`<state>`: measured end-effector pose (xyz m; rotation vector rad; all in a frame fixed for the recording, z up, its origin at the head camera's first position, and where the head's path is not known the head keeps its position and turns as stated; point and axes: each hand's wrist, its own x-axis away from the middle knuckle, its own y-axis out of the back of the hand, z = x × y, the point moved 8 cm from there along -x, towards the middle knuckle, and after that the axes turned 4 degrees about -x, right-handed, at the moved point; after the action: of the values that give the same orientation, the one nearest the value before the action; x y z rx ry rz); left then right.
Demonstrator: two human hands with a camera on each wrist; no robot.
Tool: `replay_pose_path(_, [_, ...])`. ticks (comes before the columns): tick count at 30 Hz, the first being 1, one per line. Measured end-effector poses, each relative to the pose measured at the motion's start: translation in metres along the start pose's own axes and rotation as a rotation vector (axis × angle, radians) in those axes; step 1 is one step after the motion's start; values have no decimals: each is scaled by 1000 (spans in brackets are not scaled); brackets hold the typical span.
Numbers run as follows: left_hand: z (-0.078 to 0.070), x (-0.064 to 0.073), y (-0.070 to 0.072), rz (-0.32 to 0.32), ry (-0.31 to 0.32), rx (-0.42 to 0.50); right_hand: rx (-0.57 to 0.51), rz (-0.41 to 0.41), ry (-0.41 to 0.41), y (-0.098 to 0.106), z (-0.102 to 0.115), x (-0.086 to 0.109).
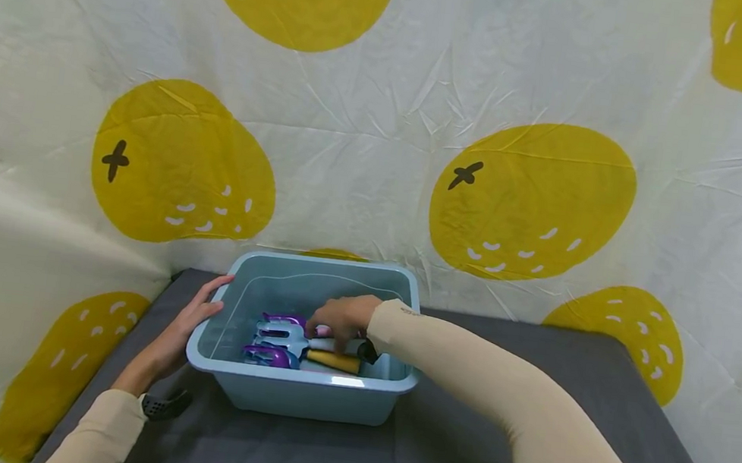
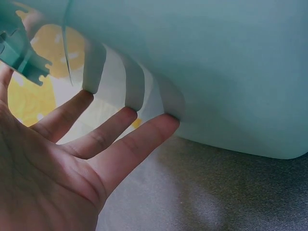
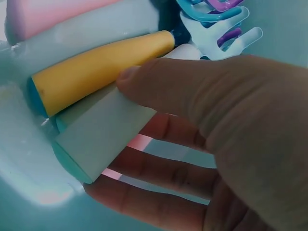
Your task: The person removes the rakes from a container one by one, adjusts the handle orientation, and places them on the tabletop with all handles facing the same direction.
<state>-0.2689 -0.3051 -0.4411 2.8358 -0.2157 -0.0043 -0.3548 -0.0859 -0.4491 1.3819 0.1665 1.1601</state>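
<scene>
Hands at a blue bin (image 1: 297, 395) of toy tools on the bench (image 1: 454, 462).
Right hand (image 1: 343, 318) pinches a pale green handle (image 3: 103, 132) inside, beside a yellow one (image 3: 96, 72); left hand (image 1: 184, 329), fingers straight, presses the bin's outer wall.

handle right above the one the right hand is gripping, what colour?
Yellow handle with a teal end cap; clearest in the right wrist view.
</scene>
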Motion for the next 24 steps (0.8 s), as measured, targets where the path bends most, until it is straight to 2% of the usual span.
replay_pose_path(10, [2, 2, 0, -2, -37, -14, 14, -29, -1, 3, 4, 5])
replay_pose_path(20, [3, 2, 0, 5, -20, -1, 47, -59, 65, 16, 9, 19])
replay_pose_path(24, [3, 1, 0, 1, -9, 3, 47, -80, 58, 21, 7, 25])
